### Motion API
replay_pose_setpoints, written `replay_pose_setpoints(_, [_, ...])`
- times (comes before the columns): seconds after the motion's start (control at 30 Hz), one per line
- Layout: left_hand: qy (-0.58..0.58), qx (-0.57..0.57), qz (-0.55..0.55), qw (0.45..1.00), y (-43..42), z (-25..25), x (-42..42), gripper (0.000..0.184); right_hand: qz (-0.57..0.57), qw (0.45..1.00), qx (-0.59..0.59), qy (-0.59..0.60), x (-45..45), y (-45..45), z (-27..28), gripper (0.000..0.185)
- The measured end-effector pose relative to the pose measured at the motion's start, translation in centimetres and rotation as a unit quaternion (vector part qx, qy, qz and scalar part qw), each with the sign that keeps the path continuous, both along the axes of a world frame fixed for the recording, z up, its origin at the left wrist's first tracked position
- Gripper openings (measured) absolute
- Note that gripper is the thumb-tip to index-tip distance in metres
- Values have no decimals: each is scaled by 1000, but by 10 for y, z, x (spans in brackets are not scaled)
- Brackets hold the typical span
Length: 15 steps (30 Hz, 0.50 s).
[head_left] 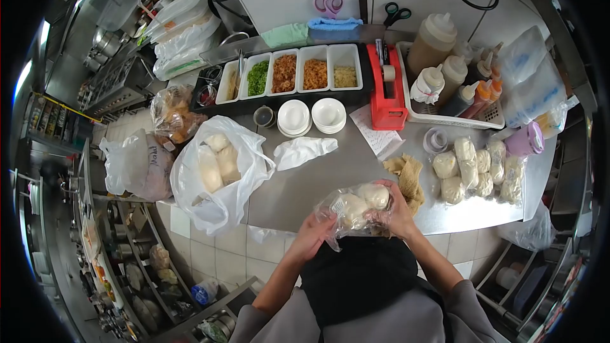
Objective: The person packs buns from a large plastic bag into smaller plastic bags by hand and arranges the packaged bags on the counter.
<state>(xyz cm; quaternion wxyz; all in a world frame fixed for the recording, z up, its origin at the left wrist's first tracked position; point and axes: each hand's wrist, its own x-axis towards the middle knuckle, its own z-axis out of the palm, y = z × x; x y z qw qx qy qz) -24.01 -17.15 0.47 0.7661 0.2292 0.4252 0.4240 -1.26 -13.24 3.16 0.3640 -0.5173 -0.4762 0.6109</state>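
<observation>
Both of my hands hold a clear plastic bag of pale round dough pieces [354, 208] at the front edge of the steel counter. My left hand [314, 232] pinches the bag's left side, and my right hand [398, 211] is wrapped round its right end. Just beyond my right hand lies a brown cloth [406, 181]. To the left, an open white plastic bag [249, 179] contains more pale pieces. Several wrapped bundles of pale dough [467, 164] rest on the counter at the right.
Behind stand a black tray of food tubs [283, 72], small white bowls [294, 116], a red tape dispenser [387, 89] and a basket of sauce bottles [445, 119]. A paper slip [375, 134] and white cloth [305, 152] lie nearer. Filled bags [141, 164] sit left.
</observation>
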Motion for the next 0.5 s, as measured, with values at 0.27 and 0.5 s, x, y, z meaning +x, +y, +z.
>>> replay_pose_setpoints(0.27, [80,-10,5,997,2,-4,-8,18,0,994,40,-102,3,0,-15,72])
replay_pose_setpoints(0.5, [71,-52,63,994,19,-7,1,7,38,971,102,-215,-1,5,-2,72])
